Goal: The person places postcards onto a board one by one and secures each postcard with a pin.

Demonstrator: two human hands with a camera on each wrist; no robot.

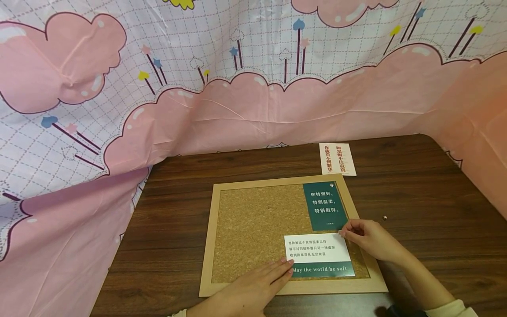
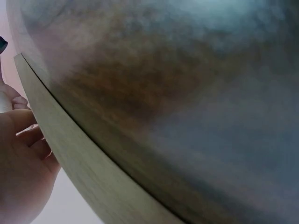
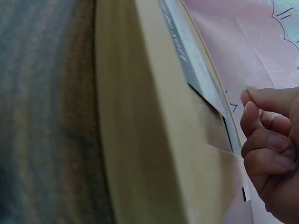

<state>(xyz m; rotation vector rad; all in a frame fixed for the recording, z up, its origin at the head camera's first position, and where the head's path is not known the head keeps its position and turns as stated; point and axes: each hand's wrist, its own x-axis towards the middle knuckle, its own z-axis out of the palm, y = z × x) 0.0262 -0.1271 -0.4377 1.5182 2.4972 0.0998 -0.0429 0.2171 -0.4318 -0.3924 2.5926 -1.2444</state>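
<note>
On a wood-framed cork board (image 1: 253, 229) lies a white and green card (image 1: 318, 254) printed with text, set sideways near the lower right. My left hand (image 1: 253, 284) rests flat across the lower frame, its straight fingertips on the card's left edge. At the card's upper right corner, the thumb and index finger of my right hand (image 1: 370, 240) pinch what looks like a small thumbtack, mostly hidden by the fingertips. Just above is a dark green card (image 1: 325, 206), upright on the board, with a shiny tack (image 1: 332, 185) in its top right corner.
A white card with red characters (image 1: 337, 159) lies on the brown table (image 1: 412, 185) behind the board. A tiny shiny tack (image 1: 385, 218) sits right of the frame. Pink patterned cloth (image 1: 245, 110) hangs behind and along both sides.
</note>
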